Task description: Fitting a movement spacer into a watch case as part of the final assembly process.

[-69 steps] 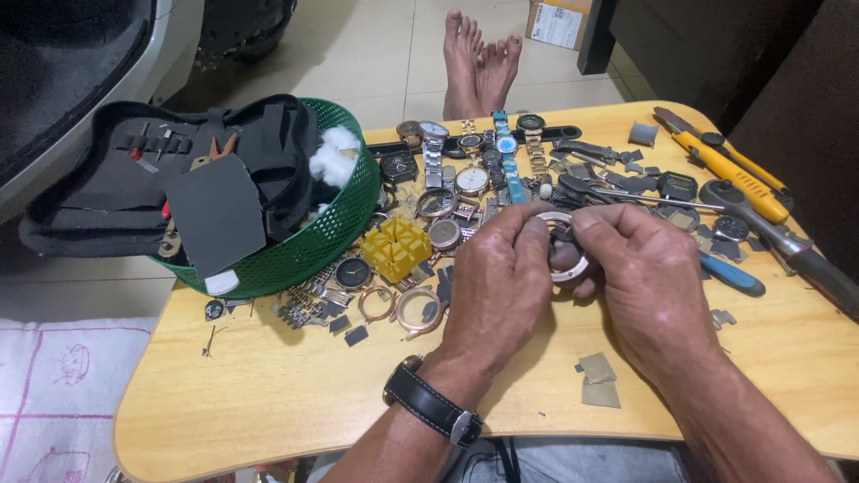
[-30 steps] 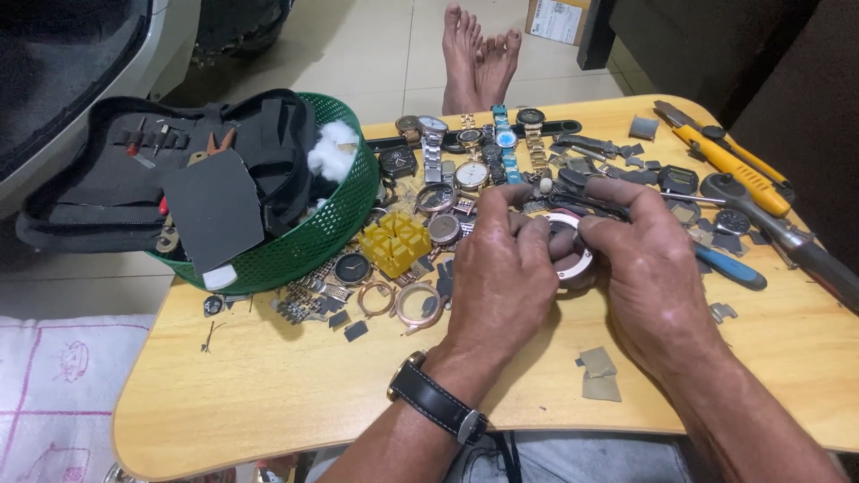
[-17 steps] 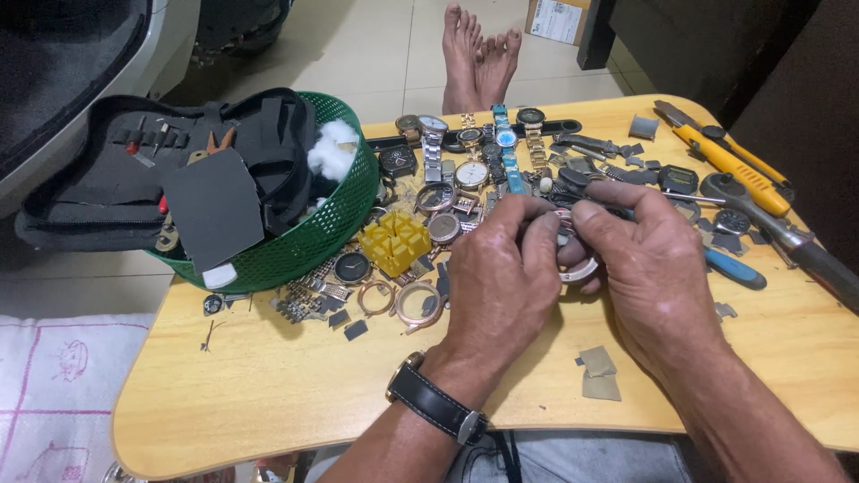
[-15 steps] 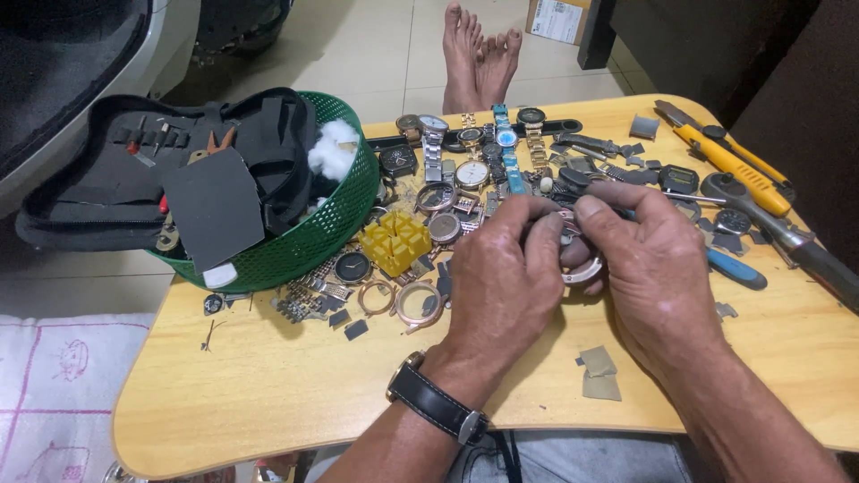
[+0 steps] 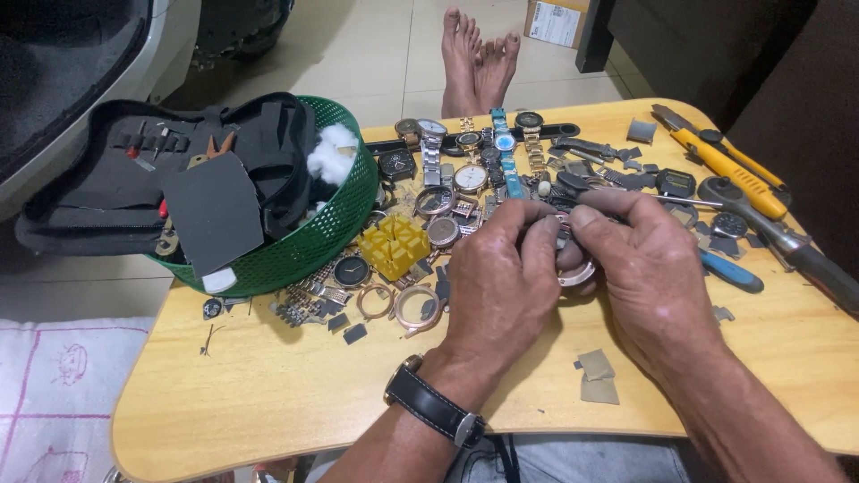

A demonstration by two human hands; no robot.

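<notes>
Fingers of both hands pinching a silver watch case, held just above the wooden worktop near its middle. Left hand curled round the case from the left, thumb and forefinger pressed together on the top edge; right hand doing the same from the right, fingertips nearly touching the left ones. Can't tell what small part sits between the tips, too hidden.

Probably best done with both wrists braced on the worktop and the case kept low, so anything dropped lands close instead of bouncing into the clutter. Light, even pressure, no twisting.

Plenty around to lose bits in: a row of wristwatches at the far edge, a yellow block and loose bezels just left, a green basket with a black tool pouch, a yellow-handled tool on the right, 2 grey pads nearby.
</notes>
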